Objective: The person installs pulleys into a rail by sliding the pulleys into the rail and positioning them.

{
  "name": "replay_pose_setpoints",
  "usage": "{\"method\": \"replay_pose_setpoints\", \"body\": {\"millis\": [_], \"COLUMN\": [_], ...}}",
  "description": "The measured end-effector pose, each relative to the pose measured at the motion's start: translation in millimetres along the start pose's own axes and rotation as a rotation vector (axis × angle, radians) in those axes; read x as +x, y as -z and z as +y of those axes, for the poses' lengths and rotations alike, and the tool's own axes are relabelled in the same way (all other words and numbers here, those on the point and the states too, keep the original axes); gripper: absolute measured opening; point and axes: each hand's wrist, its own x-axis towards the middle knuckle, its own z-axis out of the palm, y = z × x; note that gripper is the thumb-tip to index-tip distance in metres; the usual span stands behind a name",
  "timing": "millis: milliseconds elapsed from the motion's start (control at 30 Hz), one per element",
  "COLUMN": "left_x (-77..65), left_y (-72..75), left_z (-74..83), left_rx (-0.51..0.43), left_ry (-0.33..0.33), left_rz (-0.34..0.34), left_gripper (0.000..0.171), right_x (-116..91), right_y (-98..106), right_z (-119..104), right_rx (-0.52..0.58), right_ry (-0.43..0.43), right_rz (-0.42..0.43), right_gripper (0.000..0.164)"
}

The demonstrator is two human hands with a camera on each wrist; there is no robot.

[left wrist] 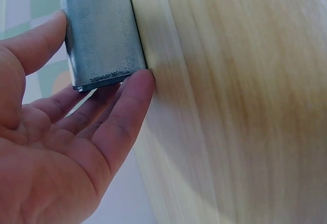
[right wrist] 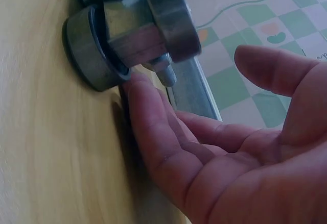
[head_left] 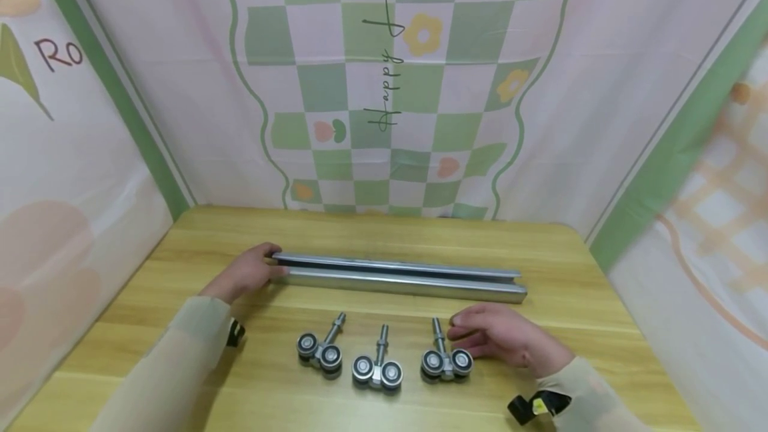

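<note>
A long silver metal channel rail (head_left: 396, 280) lies across the table with its slot facing up. My left hand (head_left: 246, 272) holds the rail's left end, thumb on one side and fingers curled around the end. Nearer me stand several-wheeled trolley rollers with threaded bolts: a left roller (head_left: 330, 357), a middle roller (head_left: 377, 373) and a right roller (head_left: 445, 367). Beside the right roller's bolt is my right hand (head_left: 501, 339), thumb spread away from the fingers. In the right wrist view, its fingertips are right by the roller's wheels, with nothing gripped.
The wooden table (head_left: 288, 405) has a far edge against a patterned curtain (head_left: 372, 85). More patterned cloth (head_left: 78, 172) hangs at the left and right sides. Each wrist carries a black strap-on camera (head_left: 537, 407).
</note>
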Motion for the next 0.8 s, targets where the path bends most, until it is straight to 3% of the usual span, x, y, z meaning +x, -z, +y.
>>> {"method": "replay_pose_setpoints", "body": {"millis": [333, 800], "left_x": [-1.4, -1.4], "left_y": [1.3, -0.1], "left_z": [3.4, 0.8], "left_rx": [-0.009, -0.009], "left_ry": [-0.011, -0.008], "left_rz": [0.002, 0.007], "left_gripper": [0.069, 0.068], "right_x": [6.8, 7.3], "right_y": [-3.1, -6.3], "right_z": [2.4, 2.6], "right_rx": [0.08, 0.131], "right_ry": [0.008, 0.002], "right_rz": [-0.07, -0.114], "right_gripper": [0.042, 0.042]}}
